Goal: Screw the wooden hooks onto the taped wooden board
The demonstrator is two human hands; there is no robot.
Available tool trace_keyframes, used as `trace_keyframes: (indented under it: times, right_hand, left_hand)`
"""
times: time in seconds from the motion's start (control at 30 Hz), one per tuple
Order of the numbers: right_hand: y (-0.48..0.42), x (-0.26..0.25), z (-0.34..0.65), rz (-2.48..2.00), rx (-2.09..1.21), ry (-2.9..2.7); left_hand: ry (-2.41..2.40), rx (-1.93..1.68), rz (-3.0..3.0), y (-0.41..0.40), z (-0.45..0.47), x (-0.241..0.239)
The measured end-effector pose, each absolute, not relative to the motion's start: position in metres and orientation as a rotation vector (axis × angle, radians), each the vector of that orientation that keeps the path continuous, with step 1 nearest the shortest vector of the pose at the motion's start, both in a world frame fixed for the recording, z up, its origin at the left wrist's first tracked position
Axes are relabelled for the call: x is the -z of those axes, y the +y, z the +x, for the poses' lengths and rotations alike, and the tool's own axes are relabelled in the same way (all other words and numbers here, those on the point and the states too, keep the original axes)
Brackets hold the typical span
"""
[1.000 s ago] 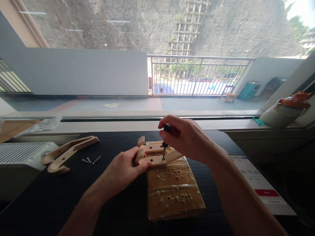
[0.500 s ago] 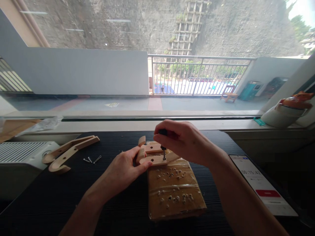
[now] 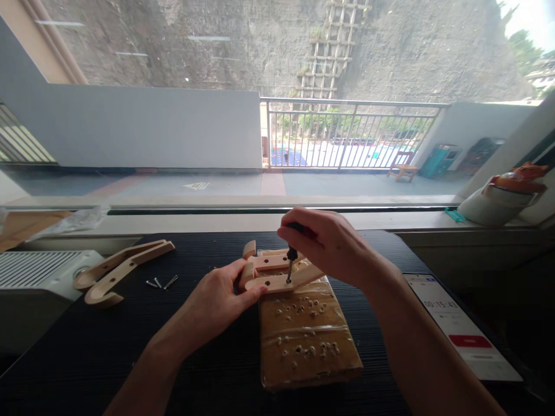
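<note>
My right hand [image 3: 329,242] is closed around the dark handle of a screwdriver [image 3: 292,254], its shaft leaning slightly with the tip down in a hole of a wooden hook [image 3: 277,283]. With thumb and fingers, my left hand [image 3: 225,294] grips the curled left end of that hook. A second wooden hook [image 3: 273,262] lies just behind it. Both rest on a brown block wrapped in clear tape [image 3: 303,341], its top pitted with many small holes. Whether a screw sits under the screwdriver tip is too small to tell.
Two more wooden hooks [image 3: 117,276] lie at the left of the black table [image 3: 217,364], beside several loose screws [image 3: 158,283]. A phone with a running timer [image 3: 466,329] lies at the right. Behind stand the window sill [image 3: 208,221] and a pot [image 3: 494,202]; a radiator [image 3: 47,268] is left.
My right hand has turned and shifted slightly right, and the screwdriver's handle now tilts further right. My left hand and the hooks stay in place.
</note>
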State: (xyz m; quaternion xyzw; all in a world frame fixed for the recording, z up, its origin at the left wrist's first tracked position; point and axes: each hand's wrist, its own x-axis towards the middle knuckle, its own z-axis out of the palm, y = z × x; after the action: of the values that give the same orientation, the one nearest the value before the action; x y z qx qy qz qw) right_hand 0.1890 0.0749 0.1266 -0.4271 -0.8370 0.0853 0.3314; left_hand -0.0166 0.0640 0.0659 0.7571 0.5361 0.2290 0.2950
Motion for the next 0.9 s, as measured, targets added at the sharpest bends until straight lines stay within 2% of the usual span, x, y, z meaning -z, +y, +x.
trace_keyframes:
  times: [0.13, 0.37, 0.57, 0.8, 0.9]
  right_hand:
    - [0.073, -0.130, 0.190, -0.996, -0.339, -2.239]
    - [0.083, -0.125, 0.198, -1.245, -0.187, -2.087]
    - [0.076, -0.128, 0.195, -1.077, -0.377, -2.222]
    - [0.084, -0.124, 0.205, -1.297, -0.204, -2.082]
    - [0.081, -0.126, 0.202, -1.258, -0.191, -2.118]
  left_hand:
    - [1.420, -0.624, 2.023, 0.065, -0.017, -0.065]
    - [1.439, -0.603, 2.017, 0.065, -0.017, -0.066]
    - [1.447, -0.599, 2.017, 0.065, -0.016, -0.066]
    - [1.452, -0.603, 2.022, 0.065, -0.017, -0.065]
    - [1.454, -0.596, 2.020, 0.065, -0.017, -0.065]
